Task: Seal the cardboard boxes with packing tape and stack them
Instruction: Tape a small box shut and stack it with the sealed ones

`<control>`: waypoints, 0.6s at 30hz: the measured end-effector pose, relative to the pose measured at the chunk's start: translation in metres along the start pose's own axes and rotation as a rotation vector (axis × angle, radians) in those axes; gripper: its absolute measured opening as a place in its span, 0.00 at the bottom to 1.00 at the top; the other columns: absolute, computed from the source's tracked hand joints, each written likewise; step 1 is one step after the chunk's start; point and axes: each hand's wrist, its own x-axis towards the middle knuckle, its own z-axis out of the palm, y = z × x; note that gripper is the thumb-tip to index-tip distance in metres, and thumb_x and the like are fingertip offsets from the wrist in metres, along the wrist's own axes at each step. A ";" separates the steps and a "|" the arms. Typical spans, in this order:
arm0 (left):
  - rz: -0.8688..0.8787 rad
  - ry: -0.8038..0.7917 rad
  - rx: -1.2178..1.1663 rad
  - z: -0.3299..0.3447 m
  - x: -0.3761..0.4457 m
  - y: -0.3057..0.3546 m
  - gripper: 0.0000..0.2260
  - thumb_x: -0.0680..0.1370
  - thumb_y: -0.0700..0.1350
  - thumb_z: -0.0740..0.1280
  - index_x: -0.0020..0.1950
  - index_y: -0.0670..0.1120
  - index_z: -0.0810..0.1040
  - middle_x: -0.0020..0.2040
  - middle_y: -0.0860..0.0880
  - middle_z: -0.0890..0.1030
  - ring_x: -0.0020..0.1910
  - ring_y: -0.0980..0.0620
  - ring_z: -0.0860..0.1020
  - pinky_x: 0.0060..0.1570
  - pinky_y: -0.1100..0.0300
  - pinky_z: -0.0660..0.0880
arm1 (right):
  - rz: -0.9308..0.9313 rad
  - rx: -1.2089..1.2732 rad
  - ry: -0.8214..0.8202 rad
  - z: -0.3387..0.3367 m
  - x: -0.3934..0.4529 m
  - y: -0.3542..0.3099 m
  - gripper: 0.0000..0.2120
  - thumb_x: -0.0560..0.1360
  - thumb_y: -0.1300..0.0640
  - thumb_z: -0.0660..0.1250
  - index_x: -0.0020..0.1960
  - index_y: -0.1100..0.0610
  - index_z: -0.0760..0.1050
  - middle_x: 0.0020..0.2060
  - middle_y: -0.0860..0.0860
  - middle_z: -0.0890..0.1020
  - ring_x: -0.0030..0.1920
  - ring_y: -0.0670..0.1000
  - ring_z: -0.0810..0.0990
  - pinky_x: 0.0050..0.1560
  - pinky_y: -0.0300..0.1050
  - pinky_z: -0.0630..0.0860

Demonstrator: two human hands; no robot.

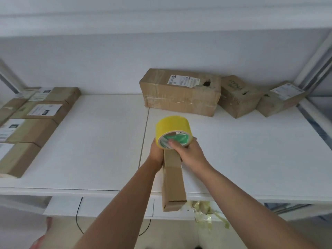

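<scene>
Two hands meet closest to me: my left hand (156,151) grips the far end of a long narrow brown cardboard box (173,184) held above the front edge of the white table (251,159), while my right hand (188,150) curls around a yellow roll of packing tape (172,132), thumb in its green core, pressed at that same end. I judge this box is mid-sealing. Crumpled yellowish tape scraps (206,211) hang below the table edge. Farther left sits a group of labelled brown boxes (36,114), possibly finished; far right, three worn brown boxes (181,90) lie unstacked, so stacking remains.
</scene>
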 end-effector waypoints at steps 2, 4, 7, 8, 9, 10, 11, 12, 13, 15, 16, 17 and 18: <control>-0.060 -0.050 -0.152 -0.006 -0.002 -0.001 0.08 0.73 0.47 0.68 0.46 0.43 0.76 0.33 0.46 0.81 0.30 0.50 0.81 0.28 0.58 0.78 | -0.022 -0.098 0.031 0.008 0.003 -0.001 0.16 0.73 0.44 0.72 0.58 0.49 0.76 0.43 0.42 0.82 0.46 0.44 0.81 0.45 0.41 0.77; -0.098 -0.023 -0.238 -0.013 0.004 -0.005 0.07 0.76 0.46 0.65 0.46 0.43 0.75 0.35 0.46 0.80 0.31 0.51 0.81 0.30 0.60 0.79 | -0.058 -0.218 0.024 0.014 0.003 -0.005 0.16 0.76 0.46 0.69 0.61 0.50 0.72 0.45 0.45 0.82 0.47 0.47 0.80 0.46 0.43 0.77; -0.109 -0.002 -0.257 -0.015 0.007 -0.005 0.07 0.74 0.45 0.68 0.45 0.44 0.73 0.37 0.45 0.77 0.31 0.53 0.80 0.31 0.62 0.78 | -0.151 -0.356 0.034 0.016 0.003 -0.009 0.14 0.78 0.48 0.65 0.60 0.54 0.70 0.47 0.53 0.82 0.50 0.57 0.81 0.49 0.54 0.77; -0.118 -0.003 -0.255 -0.014 0.007 -0.005 0.06 0.74 0.44 0.69 0.45 0.44 0.73 0.36 0.45 0.77 0.30 0.53 0.80 0.30 0.62 0.78 | -0.171 -0.389 0.049 0.015 0.004 -0.010 0.13 0.79 0.49 0.64 0.60 0.55 0.71 0.47 0.55 0.82 0.49 0.58 0.81 0.49 0.55 0.78; -0.133 0.002 -0.236 -0.011 0.006 -0.003 0.06 0.77 0.45 0.66 0.43 0.44 0.75 0.33 0.46 0.77 0.28 0.52 0.79 0.27 0.62 0.77 | -0.162 -0.378 0.067 0.012 0.004 -0.011 0.12 0.80 0.52 0.63 0.59 0.57 0.71 0.45 0.57 0.82 0.46 0.59 0.81 0.47 0.55 0.78; -0.136 0.005 -0.223 -0.010 0.006 -0.002 0.14 0.82 0.46 0.60 0.39 0.44 0.78 0.30 0.46 0.78 0.26 0.52 0.79 0.25 0.63 0.75 | -0.120 -0.288 0.085 0.008 0.003 -0.012 0.10 0.80 0.55 0.62 0.59 0.59 0.71 0.42 0.59 0.82 0.41 0.58 0.82 0.42 0.54 0.80; -0.136 0.000 -0.224 -0.009 0.004 0.001 0.24 0.85 0.47 0.54 0.34 0.45 0.80 0.27 0.47 0.78 0.25 0.52 0.78 0.25 0.65 0.74 | -0.069 -0.142 0.094 0.003 0.002 -0.013 0.09 0.81 0.58 0.61 0.58 0.61 0.71 0.39 0.61 0.81 0.35 0.57 0.82 0.37 0.53 0.81; -0.144 0.003 -0.242 -0.008 0.005 0.003 0.28 0.85 0.49 0.52 0.29 0.47 0.81 0.27 0.48 0.77 0.25 0.53 0.77 0.26 0.65 0.73 | -0.013 0.018 0.093 -0.002 0.000 -0.012 0.08 0.81 0.60 0.60 0.58 0.61 0.70 0.38 0.62 0.82 0.31 0.56 0.83 0.33 0.50 0.81; -0.160 -0.005 -0.252 -0.008 0.005 0.004 0.28 0.85 0.51 0.53 0.29 0.48 0.81 0.28 0.48 0.77 0.27 0.52 0.77 0.28 0.64 0.73 | 0.038 0.160 0.085 -0.007 -0.002 -0.011 0.07 0.81 0.61 0.59 0.58 0.60 0.71 0.39 0.61 0.82 0.31 0.57 0.84 0.32 0.48 0.81; -0.153 0.017 -0.220 -0.008 0.003 0.006 0.23 0.82 0.57 0.58 0.36 0.46 0.82 0.33 0.46 0.79 0.32 0.49 0.78 0.34 0.59 0.74 | 0.116 0.327 0.074 -0.012 -0.006 -0.006 0.07 0.82 0.60 0.59 0.57 0.59 0.72 0.41 0.57 0.84 0.35 0.59 0.85 0.35 0.48 0.82; -0.139 0.031 -0.192 -0.009 0.005 0.003 0.22 0.81 0.59 0.60 0.40 0.45 0.82 0.36 0.45 0.80 0.35 0.48 0.79 0.36 0.57 0.75 | 0.137 0.379 0.076 -0.013 -0.007 -0.002 0.06 0.82 0.59 0.59 0.56 0.58 0.73 0.41 0.56 0.85 0.37 0.59 0.86 0.37 0.48 0.82; -0.121 0.051 -0.143 -0.010 0.006 0.002 0.22 0.80 0.61 0.62 0.43 0.44 0.83 0.39 0.43 0.81 0.37 0.46 0.80 0.39 0.56 0.76 | 0.151 0.413 0.079 -0.013 -0.008 -0.001 0.06 0.82 0.59 0.59 0.55 0.57 0.74 0.41 0.55 0.85 0.38 0.59 0.86 0.39 0.49 0.83; -0.100 0.045 -0.090 -0.011 0.003 0.003 0.21 0.79 0.61 0.62 0.46 0.44 0.83 0.40 0.43 0.82 0.39 0.46 0.80 0.41 0.55 0.76 | 0.156 0.426 0.080 -0.012 -0.008 0.001 0.05 0.82 0.59 0.60 0.54 0.56 0.74 0.40 0.54 0.86 0.39 0.59 0.86 0.41 0.49 0.83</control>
